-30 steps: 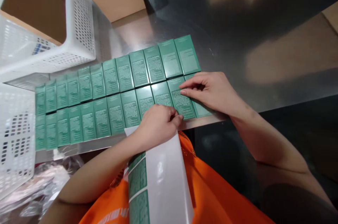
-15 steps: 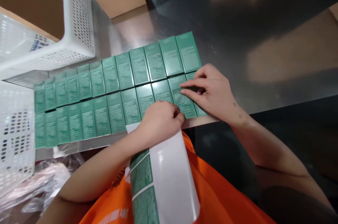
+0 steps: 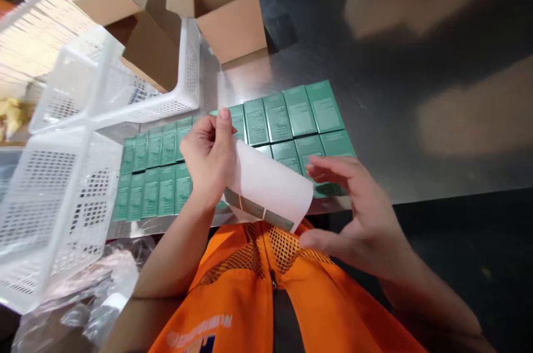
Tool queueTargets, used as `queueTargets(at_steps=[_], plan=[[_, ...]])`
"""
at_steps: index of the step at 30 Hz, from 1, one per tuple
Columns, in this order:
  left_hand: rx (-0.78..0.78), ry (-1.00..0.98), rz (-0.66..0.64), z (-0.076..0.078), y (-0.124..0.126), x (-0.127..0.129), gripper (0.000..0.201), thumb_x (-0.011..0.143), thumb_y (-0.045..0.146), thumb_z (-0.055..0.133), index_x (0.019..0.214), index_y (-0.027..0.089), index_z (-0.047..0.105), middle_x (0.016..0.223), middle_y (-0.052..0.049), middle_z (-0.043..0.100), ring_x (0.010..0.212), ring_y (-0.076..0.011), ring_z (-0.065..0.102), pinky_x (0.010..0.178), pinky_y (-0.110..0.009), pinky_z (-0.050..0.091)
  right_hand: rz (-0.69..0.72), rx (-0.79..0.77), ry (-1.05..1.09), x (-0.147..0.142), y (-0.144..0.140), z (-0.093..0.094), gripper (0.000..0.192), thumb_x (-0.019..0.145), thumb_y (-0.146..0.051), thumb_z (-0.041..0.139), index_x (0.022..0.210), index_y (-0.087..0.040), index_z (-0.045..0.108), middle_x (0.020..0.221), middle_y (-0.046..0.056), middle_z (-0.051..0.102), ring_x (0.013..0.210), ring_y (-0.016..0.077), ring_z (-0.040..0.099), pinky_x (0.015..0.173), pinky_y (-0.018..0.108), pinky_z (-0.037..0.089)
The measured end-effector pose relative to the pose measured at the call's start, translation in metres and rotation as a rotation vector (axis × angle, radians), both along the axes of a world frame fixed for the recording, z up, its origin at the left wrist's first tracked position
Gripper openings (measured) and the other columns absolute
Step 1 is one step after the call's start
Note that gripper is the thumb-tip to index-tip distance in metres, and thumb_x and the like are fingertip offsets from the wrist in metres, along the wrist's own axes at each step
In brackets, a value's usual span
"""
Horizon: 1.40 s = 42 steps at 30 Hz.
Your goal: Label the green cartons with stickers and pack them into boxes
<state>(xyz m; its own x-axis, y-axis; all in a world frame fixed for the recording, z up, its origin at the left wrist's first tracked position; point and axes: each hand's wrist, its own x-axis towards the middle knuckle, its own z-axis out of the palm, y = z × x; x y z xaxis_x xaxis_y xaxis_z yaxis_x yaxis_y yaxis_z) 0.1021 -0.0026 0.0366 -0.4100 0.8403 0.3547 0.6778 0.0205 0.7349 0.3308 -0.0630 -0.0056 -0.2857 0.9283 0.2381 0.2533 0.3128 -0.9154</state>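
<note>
In the head view, your left hand (image 3: 210, 156) has its fingers closed on one end of the curled label sheet (image 3: 270, 172), which spans the near edge of the metal surface (image 3: 400, 136), green labels along its lower edge. Your right hand (image 3: 362, 214) is spread wide beside the sheet's other end, apart from it. Beyond, two rows of green cartons (image 3: 275, 117) line that near edge; bare metal runs rightward from them. A white perforated basket (image 3: 189, 64) bounds the far left.
</note>
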Motion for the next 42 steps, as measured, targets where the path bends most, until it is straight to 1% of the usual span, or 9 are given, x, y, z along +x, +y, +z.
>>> queueTargets(at_steps=[6,10,13,17,20,23,28,37,42], plan=[[0.054,-0.094,0.031,-0.018,0.023,-0.013,0.04,0.097,0.047,0.057,0.067,0.021,0.057,0.064,0.0,0.062,0.063,-0.0142,0.057,0.065,-0.028,0.045,-0.095,0.198,-0.034,-0.037,-0.017,-0.019,0.079,0.089,-0.023,0.074,0.155,-0.039,0.034,0.115,0.007,0.064,0.09,0.0208,0.068,0.075,0.034,0.064],[0.263,-0.419,-0.111,-0.024,0.022,-0.026,0.032,0.097,0.054,0.055,0.095,0.023,0.064,0.115,-0.007,0.071,0.108,-0.0215,0.068,0.088,-0.034,0.054,-0.088,0.137,0.054,-0.041,-0.009,-0.02,0.055,0.091,-0.014,0.07,0.138,-0.04,0.058,0.093,-0.001,0.07,0.075,0.0153,0.068,0.071,0.028,0.063],[0.337,-0.412,-0.503,-0.015,0.009,-0.042,0.041,0.095,0.059,0.054,0.112,0.026,0.07,0.127,-0.007,0.07,0.139,-0.0279,0.051,0.116,-0.047,0.04,-0.134,0.0,0.21,-0.039,-0.001,-0.015,0.038,0.085,-0.018,0.078,0.119,-0.033,0.071,0.093,0.0,0.069,0.077,0.015,0.068,0.071,0.027,0.062],[0.065,-0.194,-0.965,-0.001,-0.01,-0.059,0.041,0.08,0.049,0.078,0.114,0.026,0.075,0.114,-0.009,0.076,0.131,-0.0349,0.058,0.113,-0.054,0.043,-0.253,-0.063,0.378,-0.039,0.008,-0.012,0.042,0.08,-0.025,0.083,0.12,-0.033,0.071,0.102,0.002,0.06,0.075,0.0129,0.064,0.067,0.027,0.061],[0.045,-0.211,-0.819,0.003,-0.02,-0.061,0.025,0.078,0.027,0.082,0.103,0.026,0.077,0.098,-0.006,0.077,0.104,-0.0261,0.069,0.095,-0.042,0.054,-0.294,-0.003,0.332,-0.036,0.013,-0.008,0.053,0.082,-0.025,0.081,0.131,-0.038,0.066,0.115,0.003,0.057,0.07,0.0097,0.06,0.066,0.027,0.06],[-0.01,-0.252,-0.68,0.007,-0.028,-0.058,0.01,0.079,0.029,0.082,0.084,0.023,0.075,0.08,-0.003,0.073,0.082,-0.0204,0.068,0.078,-0.034,0.055,-0.253,0.096,0.188,-0.03,0.019,0.002,0.031,0.087,-0.023,0.076,0.116,-0.034,0.075,0.104,0.002,0.063,0.066,0.0102,0.058,0.064,0.028,0.058],[-0.201,-0.26,-0.599,0.014,-0.03,-0.059,0.024,0.079,0.037,0.081,0.067,0.02,0.068,0.066,-0.002,0.065,0.064,-0.0162,0.058,0.057,-0.027,0.044,-0.194,0.113,0.131,-0.023,0.03,0.017,0.008,0.086,-0.026,0.076,0.092,-0.03,0.079,0.089,0.002,0.071,0.074,0.0177,0.066,0.068,0.034,0.058],[-0.265,-0.384,-0.504,0.008,-0.02,-0.051,0.015,0.074,0.034,0.084,0.084,0.024,0.079,0.064,0.001,0.063,0.056,-0.0122,0.051,0.051,-0.024,0.041,-0.245,-0.042,0.028,-0.014,0.034,0.016,0.018,0.081,-0.029,0.079,0.099,-0.029,0.078,0.079,0.0,0.074,0.075,0.0211,0.071,0.071,0.035,0.058],[-0.334,-0.687,-0.408,0.001,-0.018,-0.045,0.018,0.071,0.035,0.081,0.075,0.02,0.072,0.062,0.003,0.06,0.053,-0.0095,0.049,0.049,-0.021,0.04,-0.251,0.162,0.021,-0.013,0.035,0.005,0.005,0.089,-0.024,0.073,0.09,-0.028,0.075,0.087,0.002,0.074,0.082,0.0207,0.07,0.075,0.036,0.058]])
